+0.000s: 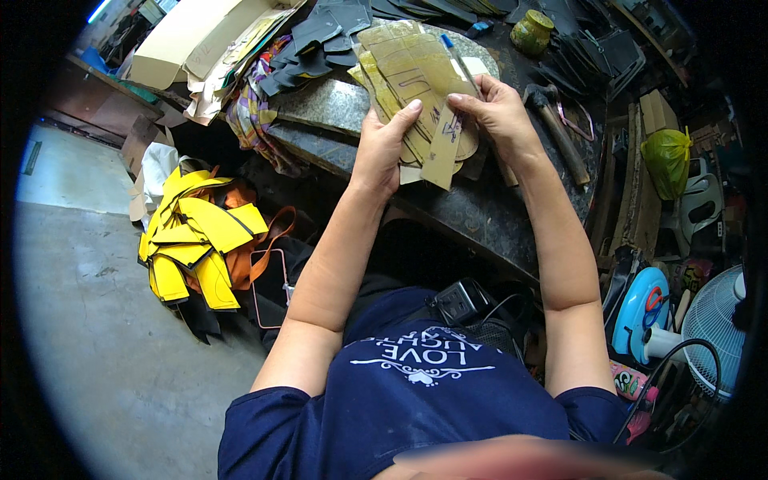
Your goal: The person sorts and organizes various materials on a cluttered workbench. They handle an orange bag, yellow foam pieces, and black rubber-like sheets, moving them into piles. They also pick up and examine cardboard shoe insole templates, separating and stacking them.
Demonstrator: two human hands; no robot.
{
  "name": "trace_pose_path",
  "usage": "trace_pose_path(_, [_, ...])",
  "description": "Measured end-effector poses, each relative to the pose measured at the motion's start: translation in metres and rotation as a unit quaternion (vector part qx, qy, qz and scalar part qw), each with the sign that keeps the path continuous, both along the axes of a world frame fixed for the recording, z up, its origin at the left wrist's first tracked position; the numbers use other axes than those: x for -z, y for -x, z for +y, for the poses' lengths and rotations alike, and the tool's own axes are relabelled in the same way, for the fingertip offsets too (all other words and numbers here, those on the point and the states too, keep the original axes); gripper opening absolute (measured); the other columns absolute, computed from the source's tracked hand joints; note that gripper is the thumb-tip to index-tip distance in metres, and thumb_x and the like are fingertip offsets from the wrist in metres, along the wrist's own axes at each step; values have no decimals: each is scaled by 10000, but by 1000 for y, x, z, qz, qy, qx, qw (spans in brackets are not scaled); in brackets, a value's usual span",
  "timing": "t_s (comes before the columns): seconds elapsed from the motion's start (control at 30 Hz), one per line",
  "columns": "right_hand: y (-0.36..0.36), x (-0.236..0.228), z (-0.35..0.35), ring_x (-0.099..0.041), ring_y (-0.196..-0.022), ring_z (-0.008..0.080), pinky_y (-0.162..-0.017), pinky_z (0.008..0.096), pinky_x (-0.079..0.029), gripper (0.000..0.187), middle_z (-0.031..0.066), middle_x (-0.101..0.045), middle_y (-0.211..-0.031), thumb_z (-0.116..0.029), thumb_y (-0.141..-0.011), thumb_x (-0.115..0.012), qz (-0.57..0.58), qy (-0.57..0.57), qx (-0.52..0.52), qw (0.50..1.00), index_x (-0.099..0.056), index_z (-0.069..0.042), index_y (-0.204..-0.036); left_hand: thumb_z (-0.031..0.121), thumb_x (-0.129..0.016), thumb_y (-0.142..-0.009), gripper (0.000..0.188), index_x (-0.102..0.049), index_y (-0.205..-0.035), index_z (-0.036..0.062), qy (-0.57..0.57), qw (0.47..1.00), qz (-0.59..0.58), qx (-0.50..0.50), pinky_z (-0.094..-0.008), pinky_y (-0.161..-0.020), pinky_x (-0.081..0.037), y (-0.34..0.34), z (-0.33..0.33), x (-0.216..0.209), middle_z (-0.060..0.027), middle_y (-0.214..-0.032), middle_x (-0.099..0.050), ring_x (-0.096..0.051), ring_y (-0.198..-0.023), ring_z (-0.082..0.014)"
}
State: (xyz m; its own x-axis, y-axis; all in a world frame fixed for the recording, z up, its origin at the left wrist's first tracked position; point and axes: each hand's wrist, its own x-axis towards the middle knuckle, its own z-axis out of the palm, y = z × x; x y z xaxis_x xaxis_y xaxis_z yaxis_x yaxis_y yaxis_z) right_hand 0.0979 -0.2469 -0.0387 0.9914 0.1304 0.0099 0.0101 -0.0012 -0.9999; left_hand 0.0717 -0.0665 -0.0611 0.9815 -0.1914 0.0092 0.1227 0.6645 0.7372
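Both our left hand (384, 146) and right hand (504, 118) pinch stacked templates (412, 68) left of the hammer (565, 144). Sorting seems underway; parting them calls for looser thumbs.

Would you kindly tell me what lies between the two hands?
In the head view, overlapping yellowish flat pieces are between the left hand and the right hand.

Most fingers of the left hand (382, 150) are hidden behind the fanned stack of thin yellowish-brown card pieces (400, 52), as are some of the right hand (506, 120). Smaller ink marks on the cards are too small to read. The top edge cuts off the open cream cardboard box (164, 58); the dark right rim crops the white wire-caged fan (714, 320). A smooth patch (528, 460) at the lower edge is blurred.
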Motion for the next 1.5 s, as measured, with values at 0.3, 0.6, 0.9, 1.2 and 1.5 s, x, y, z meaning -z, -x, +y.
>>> trace_pose_path(0.3, [-3,-4,-7,-646,-788,100,-708,215,-520,252,80,-679,-913,-84,-854,-669,19,-81,43,996,-608,29,-1072,38,-621,-846,387,-470,-1192,-45,-19,999,-8,-24,-348,-821,-567,-2,3,1,-164,-1065,-618,-646,-954,-229])
trace_pose_path(0.6, [-7,-15,-25,-561,-654,19,-549,166,-425,160,-11,-651,-797,-130,-870,-670,-66,-74,88,991,-636,-25,-985,-6,-596,-852,318,-526,-1157,-63,-98,991,-25,-87,-333,-815,-560,13,31,-8,-171,-1066,-647,-666,-918,-225])
trace_pose_path(0.9, [-12,-12,-35,-602,-699,80,-630,226,-483,188,53,-682,-840,-180,-898,-652,-62,-9,125,990,-672,-15,-986,-4,-615,-833,367,-517,-1183,-57,-150,984,-25,-90,-311,-822,-538,23,61,-10,-141,-1068,-651,-658,-918,-201])
trace_pose_path(1.2, [10,-8,13,-608,-798,78,-672,196,-472,315,48,-652,-949,-174,-845,-717,-44,144,-5,989,-577,-17,-1080,72,-641,-857,362,-524,-1174,-57,-92,995,-7,-24,-311,-792,-557,31,24,-3,-143,-1059,-647,-662,-899,-195])
trace_pose_path(1.5, [10,-7,11,-649,-743,104,-668,232,-523,263,85,-675,-861,-144,-847,-712,-2,120,-6,993,-564,-13,-1020,73,-511,-911,355,-451,-1236,-58,-39,997,42,-49,-307,-846,-531,31,24,-7,-168,-1123,-597,-627,-976,-200])
